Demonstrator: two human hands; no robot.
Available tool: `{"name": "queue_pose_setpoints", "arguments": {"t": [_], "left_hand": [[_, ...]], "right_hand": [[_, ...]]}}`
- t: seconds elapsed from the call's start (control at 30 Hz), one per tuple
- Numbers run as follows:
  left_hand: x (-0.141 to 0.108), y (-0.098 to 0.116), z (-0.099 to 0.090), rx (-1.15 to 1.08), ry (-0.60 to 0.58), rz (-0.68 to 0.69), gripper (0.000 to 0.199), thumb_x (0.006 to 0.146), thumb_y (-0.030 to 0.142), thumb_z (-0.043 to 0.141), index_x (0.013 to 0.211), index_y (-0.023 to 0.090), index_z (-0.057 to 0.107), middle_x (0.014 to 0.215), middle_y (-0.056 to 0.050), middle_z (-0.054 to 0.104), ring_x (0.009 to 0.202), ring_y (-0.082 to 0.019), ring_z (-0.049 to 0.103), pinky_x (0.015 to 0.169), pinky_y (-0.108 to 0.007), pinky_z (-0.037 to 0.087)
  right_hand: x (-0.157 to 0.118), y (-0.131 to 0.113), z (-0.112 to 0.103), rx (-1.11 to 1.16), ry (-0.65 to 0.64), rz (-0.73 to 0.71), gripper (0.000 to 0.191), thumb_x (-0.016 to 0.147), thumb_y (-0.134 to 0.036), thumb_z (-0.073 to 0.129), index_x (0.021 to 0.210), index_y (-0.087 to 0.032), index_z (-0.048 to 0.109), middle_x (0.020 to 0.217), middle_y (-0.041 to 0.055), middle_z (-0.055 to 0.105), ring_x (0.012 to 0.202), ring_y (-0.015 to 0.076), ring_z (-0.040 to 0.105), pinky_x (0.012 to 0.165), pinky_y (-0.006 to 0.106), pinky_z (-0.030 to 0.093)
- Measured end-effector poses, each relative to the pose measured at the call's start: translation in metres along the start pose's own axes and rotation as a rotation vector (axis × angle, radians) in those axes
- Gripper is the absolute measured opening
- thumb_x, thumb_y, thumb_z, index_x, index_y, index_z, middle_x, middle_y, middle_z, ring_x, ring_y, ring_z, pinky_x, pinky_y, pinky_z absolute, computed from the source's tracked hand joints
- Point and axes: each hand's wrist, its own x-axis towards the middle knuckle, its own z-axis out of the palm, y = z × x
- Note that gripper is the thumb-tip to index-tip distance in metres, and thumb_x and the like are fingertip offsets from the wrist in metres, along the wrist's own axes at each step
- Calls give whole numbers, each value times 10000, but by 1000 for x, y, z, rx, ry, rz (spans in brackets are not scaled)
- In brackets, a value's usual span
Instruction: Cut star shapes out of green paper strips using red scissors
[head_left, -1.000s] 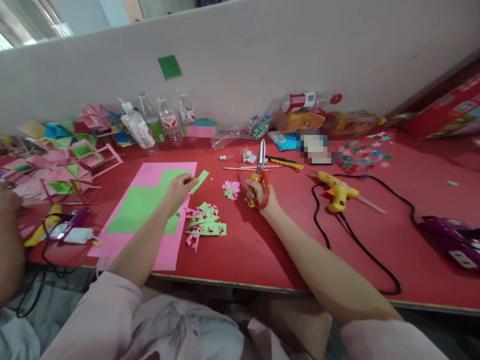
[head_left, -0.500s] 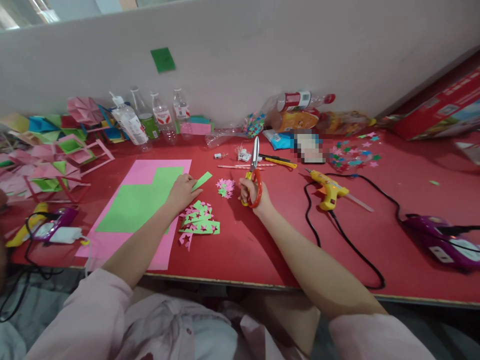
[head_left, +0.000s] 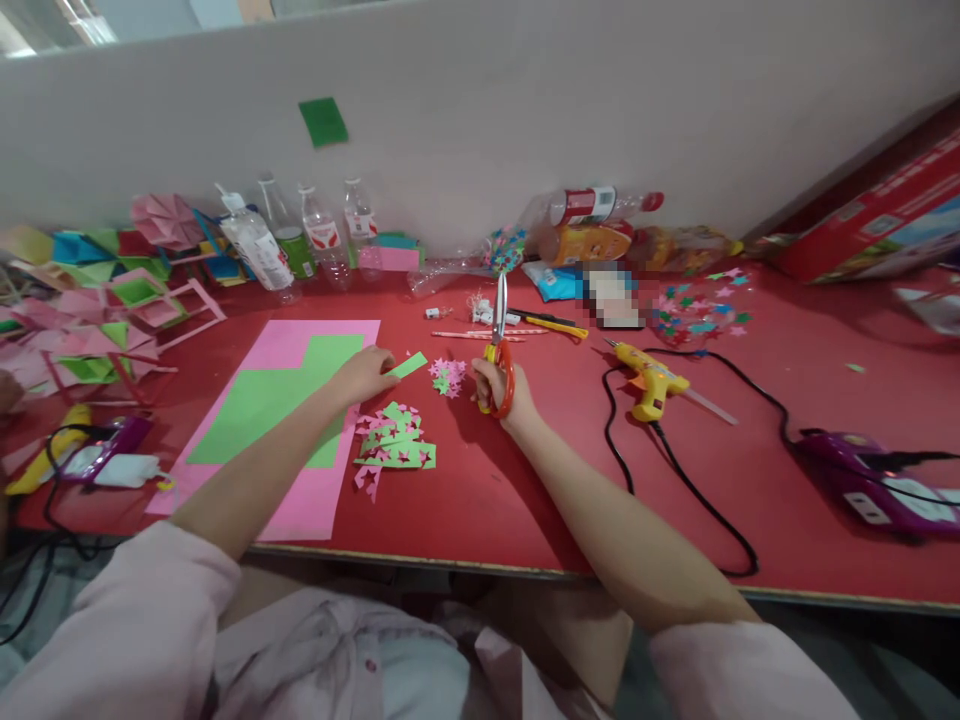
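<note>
My left hand [head_left: 366,374] pinches a short green paper strip [head_left: 409,366] above the right edge of the stacked sheets. A green sheet [head_left: 274,405] with a cut-out corner lies on a larger pink sheet [head_left: 300,515]. In my right hand [head_left: 499,388] are red and yellow scissors [head_left: 500,310], blades closed and pointing away from me. Small pink and green paper stars [head_left: 448,377] are heaped between my hands. Nearer me lie green and pink strips [head_left: 397,440] with star-shaped holes.
A yellow glue gun [head_left: 651,378] with a black cord rests at right, near a purple power strip [head_left: 874,480]. Bottles [head_left: 326,235] line the wall. Pink paper frames [head_left: 135,300] are at left, and a bag of stars [head_left: 701,305] sits back right.
My left hand has turned a little and moved slightly up and back with the green strip. The scissors stay closed in my right hand. The whole view has shifted slightly.
</note>
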Motion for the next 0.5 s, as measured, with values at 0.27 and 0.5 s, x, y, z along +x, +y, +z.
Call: {"name": "queue_pose_setpoints", "arguments": {"t": [0.27, 0.5], "left_hand": [[20, 9, 6, 10, -202, -138, 325, 568, 182, 637, 351, 193, 396, 346, 37, 317, 397, -88, 301, 494, -281, 207], [10, 12, 6, -31, -144, -167, 349, 595, 154, 626, 411, 197, 332, 394, 61, 290, 414, -67, 256, 487, -272, 198]], "right_hand": [[-5, -2, 2, -44, -15, -20, 318, 715, -313, 636, 525, -219, 400, 304, -79, 366, 255, 77, 362, 394, 230, 437], [-6, -2, 5, -83, -37, -47, 319, 698, -330, 671, 529, -221, 424, 287, -75, 382, 253, 79, 362, 356, 210, 401]]}}
